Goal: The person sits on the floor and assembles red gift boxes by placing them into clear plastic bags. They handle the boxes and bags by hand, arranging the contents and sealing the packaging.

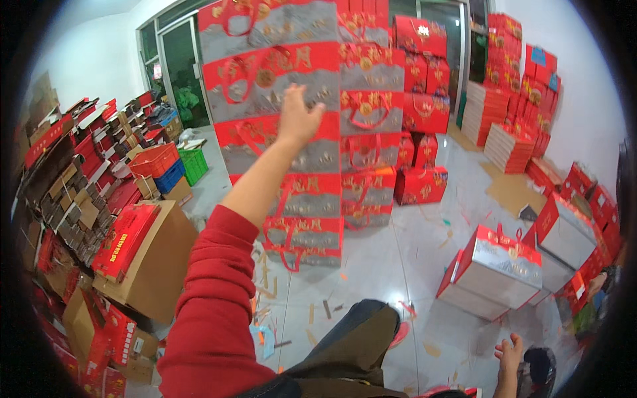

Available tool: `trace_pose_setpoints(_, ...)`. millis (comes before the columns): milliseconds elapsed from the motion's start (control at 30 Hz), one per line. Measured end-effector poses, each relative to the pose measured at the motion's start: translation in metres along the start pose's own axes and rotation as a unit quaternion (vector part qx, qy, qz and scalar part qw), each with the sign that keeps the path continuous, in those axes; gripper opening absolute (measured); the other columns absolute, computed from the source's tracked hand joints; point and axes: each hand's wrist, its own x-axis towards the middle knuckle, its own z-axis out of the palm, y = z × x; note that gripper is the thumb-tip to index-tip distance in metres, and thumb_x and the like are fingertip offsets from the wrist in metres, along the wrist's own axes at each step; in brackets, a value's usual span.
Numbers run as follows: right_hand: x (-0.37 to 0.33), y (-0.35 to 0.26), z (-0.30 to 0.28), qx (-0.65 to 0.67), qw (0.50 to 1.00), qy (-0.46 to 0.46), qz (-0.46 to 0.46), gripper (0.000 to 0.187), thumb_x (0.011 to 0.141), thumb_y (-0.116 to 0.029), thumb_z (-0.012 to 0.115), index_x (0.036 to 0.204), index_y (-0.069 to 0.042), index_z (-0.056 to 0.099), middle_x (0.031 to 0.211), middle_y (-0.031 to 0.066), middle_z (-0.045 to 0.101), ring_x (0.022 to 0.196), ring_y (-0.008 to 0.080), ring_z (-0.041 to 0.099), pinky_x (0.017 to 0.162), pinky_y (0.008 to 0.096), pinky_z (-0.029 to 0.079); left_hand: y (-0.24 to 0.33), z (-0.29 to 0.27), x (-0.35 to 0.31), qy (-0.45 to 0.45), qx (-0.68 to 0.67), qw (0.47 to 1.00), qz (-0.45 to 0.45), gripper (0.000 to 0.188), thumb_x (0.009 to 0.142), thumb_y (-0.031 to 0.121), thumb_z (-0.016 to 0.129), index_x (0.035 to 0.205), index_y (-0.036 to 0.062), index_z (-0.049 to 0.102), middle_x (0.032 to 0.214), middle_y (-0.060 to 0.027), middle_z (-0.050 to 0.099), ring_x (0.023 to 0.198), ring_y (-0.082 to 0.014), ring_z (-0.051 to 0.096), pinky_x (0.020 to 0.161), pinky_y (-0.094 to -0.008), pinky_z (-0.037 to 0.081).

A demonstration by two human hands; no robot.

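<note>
My left hand reaches forward and up, thumb and fingers apart, with nothing held. It is in front of a tall stack of red and grey gift boxes with red ribbon handles; whether it touches a box I cannot tell. Low at the right, my right hand hangs with its fingers loosely spread and nothing in them. The nearest things to it are a dark rounded object and a silver and red gift box standing on the floor.
More gift boxes are stacked behind. Flat red and white piles line the right wall. At left are cardboard pieces, an open brown carton and orange, blue and green crates. Paper scraps litter the tiled floor.
</note>
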Motion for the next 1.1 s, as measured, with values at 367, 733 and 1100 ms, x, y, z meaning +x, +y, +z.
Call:
trace_pose_setpoints(367,-0.034,-0.427,0.235,-0.03,0.867,-0.289,-0.405,0.041,0.088,-0.02,0.056,0.12,0.002,0.043,0.104,0.0085,0.057,0.086,0.0126,0.057,0.066,0.0249,0.045,-0.159,-0.124,0.104,0.177,0.041,0.969,-0.169,0.066,0.083,0.039,0.053,0.128,-0.0071,0.038,0.137,-0.0248,0.035,0.13,-0.035,0.031,0.108,-0.0393,0.023)
trace_pose_setpoints(733,-0.055,-0.63,0.505,0.09,0.817,-0.312,-0.476,0.066,0.081,-0.047,0.061,0.123,0.003,0.047,0.12,0.0159,0.053,0.105,0.0234,0.053,0.086,0.0387,0.042,-0.28,-0.164,0.22,0.134,-0.045,0.941,-0.308,0.073,0.087,0.056,0.04,0.137,0.0033,0.032,0.144,-0.0215,0.026,0.135,-0.0337,0.02,0.107,-0.0436,0.022)
trace_pose_setpoints(1100,-0.033,-0.649,0.579,0.243,0.808,-0.368,-0.39,0.049,0.083,-0.037,0.061,0.115,0.0,0.055,0.103,0.0116,0.062,0.093,0.021,0.058,0.085,0.0353,0.044,-0.328,-0.165,0.204,0.076,-0.284,0.943,-0.154,0.054,0.095,0.044,0.034,0.13,0.0038,0.043,0.135,-0.0097,0.044,0.13,-0.019,0.031,0.108,-0.046,0.012)
